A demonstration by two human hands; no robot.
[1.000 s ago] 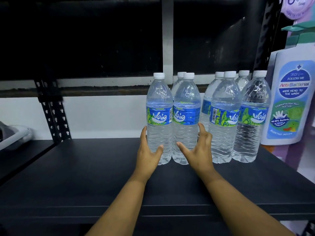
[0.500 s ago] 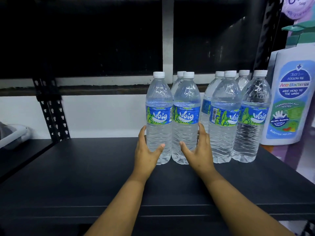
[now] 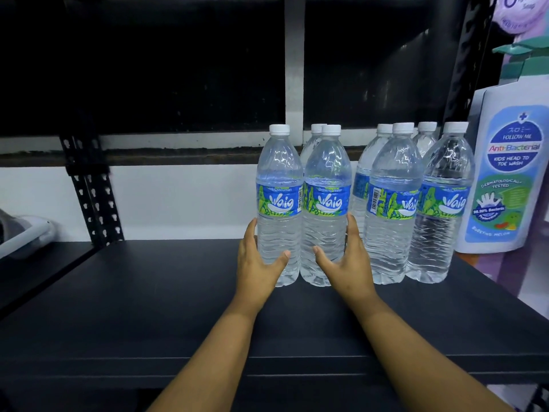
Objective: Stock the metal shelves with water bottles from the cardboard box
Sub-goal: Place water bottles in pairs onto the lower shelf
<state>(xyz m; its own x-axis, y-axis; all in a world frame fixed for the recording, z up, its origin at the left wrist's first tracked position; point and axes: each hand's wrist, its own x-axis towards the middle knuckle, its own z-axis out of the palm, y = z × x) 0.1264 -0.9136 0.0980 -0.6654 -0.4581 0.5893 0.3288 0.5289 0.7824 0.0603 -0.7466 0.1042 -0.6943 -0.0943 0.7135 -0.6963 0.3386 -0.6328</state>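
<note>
I count about eight bottles upright right of centre on the shelf point(image 3: 148, 307), my left hand point(image 3: 255, 263) and right hand point(image 3: 346, 263) each cupping a front bottle, the shelf's left unstocked, the box unseen.

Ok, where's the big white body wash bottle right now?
In the head view the body wash bottle stands at the far right, just past the shelf's right end, beside the rightmost water bottle in the front row.
</note>
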